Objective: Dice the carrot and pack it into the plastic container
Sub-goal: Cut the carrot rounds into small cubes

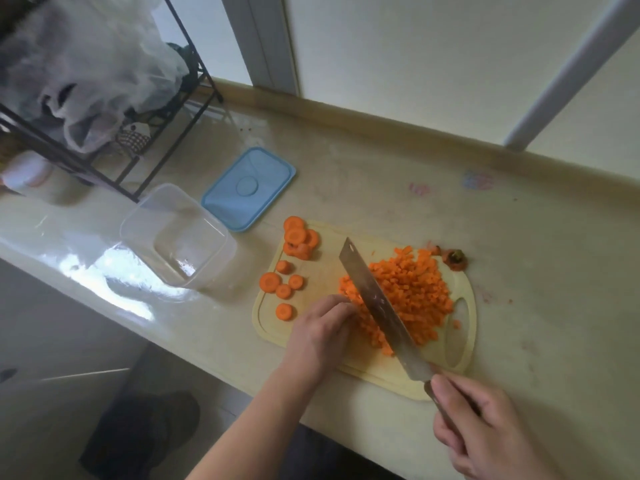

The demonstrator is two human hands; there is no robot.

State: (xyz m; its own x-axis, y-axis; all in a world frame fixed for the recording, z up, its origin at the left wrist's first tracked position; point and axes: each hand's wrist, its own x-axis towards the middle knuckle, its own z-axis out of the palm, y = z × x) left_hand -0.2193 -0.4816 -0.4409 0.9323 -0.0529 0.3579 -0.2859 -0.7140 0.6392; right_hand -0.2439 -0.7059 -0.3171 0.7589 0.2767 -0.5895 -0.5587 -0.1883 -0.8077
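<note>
The left hand [320, 327] has its fingers curled down at the near-left edge of the dice [408, 299], fingertips pressed onto carrot just beside the knife [377, 306]; whether they pinch a piece or only steady it I cannot tell, since the blade and the knuckles hide the tips. The right hand [481, 424] is wrapped round the knife handle off the near edge of the board [346, 247], thumb laid along the top. From there the blade runs away and to the left, across the board on a diagonal, its flat cutting through the left flank of the dice heap (most of the heap lies on the far side of the blade from the left hand). So the piece being cut sits between fingertips and steel, and the next stroke likely depends on that narrow gap holding. Uncut slices [292, 268] lie on the left end of the board, well apart from the blade, nearer the left hand than the right; I judge they are next to be fed in. The container [180, 237] stands empty just left of the board, its blue lid [249, 188] beyond it, and a carrot top [455, 259] rests at the board's far right corner
</note>
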